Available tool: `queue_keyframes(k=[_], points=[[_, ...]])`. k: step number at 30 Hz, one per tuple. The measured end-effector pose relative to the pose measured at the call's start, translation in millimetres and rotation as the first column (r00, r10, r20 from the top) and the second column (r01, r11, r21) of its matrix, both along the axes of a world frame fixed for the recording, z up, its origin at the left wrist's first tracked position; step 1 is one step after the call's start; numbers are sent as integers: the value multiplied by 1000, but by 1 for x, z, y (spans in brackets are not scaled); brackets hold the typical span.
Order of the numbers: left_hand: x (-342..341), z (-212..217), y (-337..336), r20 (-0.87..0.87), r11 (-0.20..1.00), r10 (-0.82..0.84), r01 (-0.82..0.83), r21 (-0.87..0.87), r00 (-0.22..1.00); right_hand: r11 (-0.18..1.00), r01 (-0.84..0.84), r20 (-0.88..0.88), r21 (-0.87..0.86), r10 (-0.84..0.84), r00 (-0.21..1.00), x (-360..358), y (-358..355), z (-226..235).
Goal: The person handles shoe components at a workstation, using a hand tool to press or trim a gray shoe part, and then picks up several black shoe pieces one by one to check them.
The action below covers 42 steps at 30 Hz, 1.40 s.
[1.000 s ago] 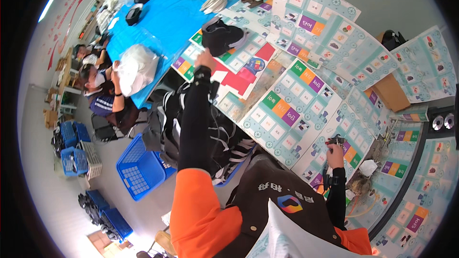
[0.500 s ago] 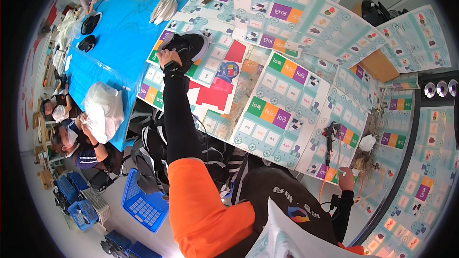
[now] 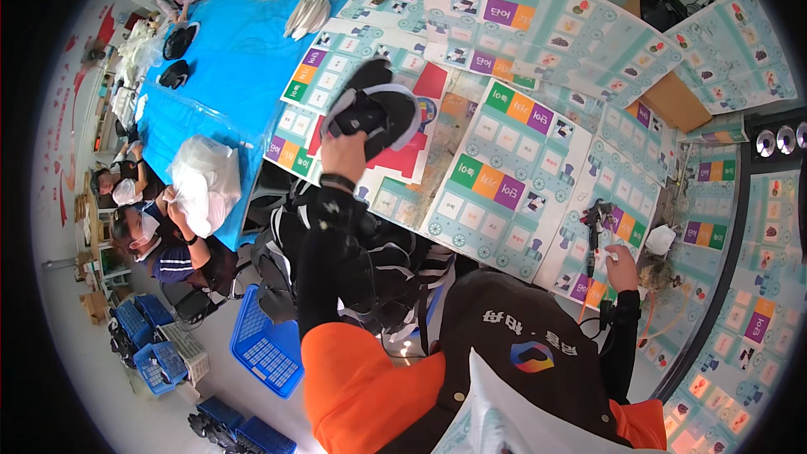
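Raised over the left part of the worktop, my left hand (image 3: pixel 345 157) is closed on a black shoe (image 3: pixel 393 118) with a pale sole edge. Another black part stands up behind it; I cannot tell whether that is a second shoe. At the right end of the worktop, my right hand (image 3: pixel 622 269) has its fingers apart and nothing visible in it. Just beyond its fingers is a black gun-shaped tool (image 3: pixel 593 240) with a handle, apart from the hand.
Printed boards (image 3: pixel 479 210) cover the worktop, and others stand along the back. A blue table (image 3: pixel 244 42) bears pale bundles and black shoes. Co-workers sit at its left, near a white plastic bag (image 3: pixel 206 181). A blue crate (image 3: pixel 265 345) and black bags (image 3: pixel 370 277) lie below.
My left hand has lifted the shoe and brought it right and nearer to me. The right hand has moved up toward the black tool, and its fingers now show.
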<state>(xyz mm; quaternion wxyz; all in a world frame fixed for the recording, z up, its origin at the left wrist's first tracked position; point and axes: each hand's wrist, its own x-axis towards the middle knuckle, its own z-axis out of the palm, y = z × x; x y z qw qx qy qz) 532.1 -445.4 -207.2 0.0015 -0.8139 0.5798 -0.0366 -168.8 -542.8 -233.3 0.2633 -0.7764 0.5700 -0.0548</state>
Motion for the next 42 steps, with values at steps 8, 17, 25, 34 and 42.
queue_keyframes(k=[8, 17, 25, 34, 42], points=[[-146, 92, 63, -783, 968, -120, -103, -228, 610, 955, -194, 226, 225, 142, 964, 85, -23, 55], [-257, -21, 42, -261, 966, -259, -244, -88, -930, 508, -434, 581, 744, -172, 796, 204, -8, 109], [-228, 33, 17, -996, 996, 86, 14, 86, -4, 761, -584, 81, -281, 626, 776, 207, 20, 130], [-301, 38, 16, -731, 867, -176, -248, -432, 659, 660, -694, 10, -288, 727, 687, 172, -8, 24], [-387, -59, 73, -802, 935, -155, -176, -308, 577, 880, -473, 279, -39, 464, 841, 125, -1, -23]])
